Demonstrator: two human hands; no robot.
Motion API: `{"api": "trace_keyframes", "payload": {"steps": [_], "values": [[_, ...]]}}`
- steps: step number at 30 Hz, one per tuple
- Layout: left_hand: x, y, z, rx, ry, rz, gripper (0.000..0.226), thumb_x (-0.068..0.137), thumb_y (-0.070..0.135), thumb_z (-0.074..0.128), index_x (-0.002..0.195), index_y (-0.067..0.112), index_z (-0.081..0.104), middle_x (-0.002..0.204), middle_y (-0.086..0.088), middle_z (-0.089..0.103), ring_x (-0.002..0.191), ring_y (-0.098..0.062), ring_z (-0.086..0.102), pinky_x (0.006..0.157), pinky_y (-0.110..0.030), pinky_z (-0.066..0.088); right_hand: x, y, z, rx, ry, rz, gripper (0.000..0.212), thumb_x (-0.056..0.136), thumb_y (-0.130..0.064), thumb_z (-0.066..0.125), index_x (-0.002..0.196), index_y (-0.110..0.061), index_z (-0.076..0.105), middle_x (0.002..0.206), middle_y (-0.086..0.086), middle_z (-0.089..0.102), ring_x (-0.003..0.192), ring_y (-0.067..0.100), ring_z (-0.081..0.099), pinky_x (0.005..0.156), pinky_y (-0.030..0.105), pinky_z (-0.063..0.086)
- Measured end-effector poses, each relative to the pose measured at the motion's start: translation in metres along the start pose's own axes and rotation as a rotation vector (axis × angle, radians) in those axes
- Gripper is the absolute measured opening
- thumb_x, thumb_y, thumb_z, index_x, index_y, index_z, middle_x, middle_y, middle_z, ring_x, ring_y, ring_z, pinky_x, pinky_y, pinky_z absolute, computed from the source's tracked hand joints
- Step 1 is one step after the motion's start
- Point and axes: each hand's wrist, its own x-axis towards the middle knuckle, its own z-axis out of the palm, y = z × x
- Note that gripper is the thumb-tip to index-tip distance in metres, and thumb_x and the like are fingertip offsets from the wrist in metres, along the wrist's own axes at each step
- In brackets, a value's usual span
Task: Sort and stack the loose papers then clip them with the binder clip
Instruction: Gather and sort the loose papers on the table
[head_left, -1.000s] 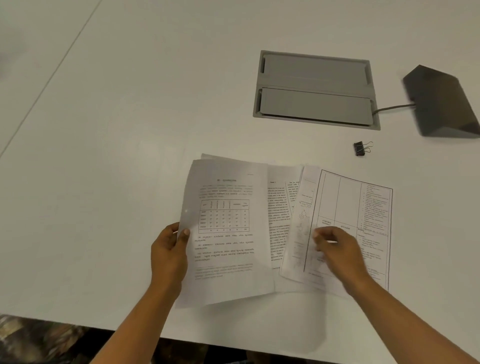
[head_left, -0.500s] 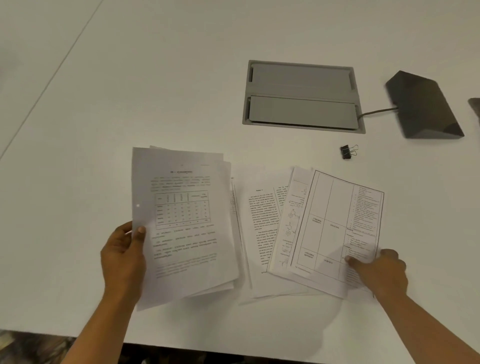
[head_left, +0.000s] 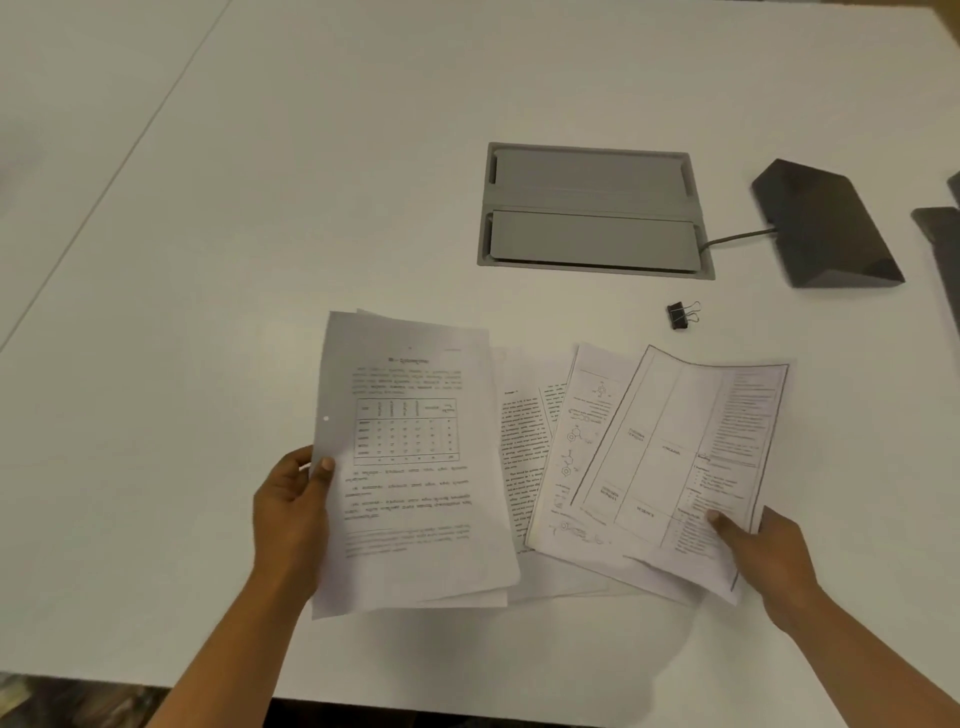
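My left hand (head_left: 291, 512) grips the left edge of a small stack of printed sheets (head_left: 410, 462), its top page showing a table. My right hand (head_left: 766, 556) pinches the lower right corner of a sheet with a ruled grid (head_left: 680, 457), which curls up off the table. Under it lie more loose papers (head_left: 524, 457) fanned out on the white table (head_left: 260, 208), one with chemical drawings. A black binder clip (head_left: 680, 315) lies by itself beyond the papers, to the right, untouched.
A grey cable hatch (head_left: 592, 208) is set into the table behind the papers. A dark wedge-shaped device (head_left: 826, 226) with a cable sits to its right, and another dark object (head_left: 943, 234) is at the right edge. The table's near edge runs below my forearms.
My left hand drew its stack away to the left of the fanned papers. My right hand slid to the grid sheet's lower right corner and lifted that sheet.
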Motion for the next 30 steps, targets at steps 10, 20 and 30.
{"api": "trace_keyframes", "payload": {"steps": [10,20,30], "values": [[-0.024,-0.006,0.029,-0.07,-0.028,-0.046,0.011,0.099,0.017,0.056,0.106,0.017,0.065,0.094,-0.006,0.075,0.076,-0.024,0.071,0.064,-0.03,0.056,-0.049,-0.037,-0.02,0.249,-0.204,-0.155,0.04,0.068,-0.034,0.076,0.106,-0.024,0.069,0.102,-0.006,0.077,0.091,0.015,0.075,0.08,0.035,0.059],[-0.044,0.012,0.055,-0.248,-0.17,-0.189,0.013,0.096,0.019,0.061,0.107,0.018,0.067,0.101,-0.009,0.077,0.088,-0.029,0.074,0.077,-0.041,0.061,-0.073,-0.063,0.041,0.105,-0.423,-0.297,0.042,0.075,-0.027,0.076,0.115,-0.025,0.063,0.104,-0.01,0.076,0.095,0.008,0.072,0.08,0.023,0.059],[-0.053,0.025,0.072,-0.312,-0.236,-0.277,0.02,0.101,0.023,0.053,0.113,0.025,0.068,0.106,-0.004,0.078,0.093,-0.025,0.075,0.078,-0.041,0.063,-0.078,-0.065,0.068,0.096,-0.508,-0.279,0.032,0.086,-0.034,0.068,0.118,-0.035,0.062,0.114,-0.014,0.073,0.103,0.006,0.07,0.089,0.031,0.055]]}}
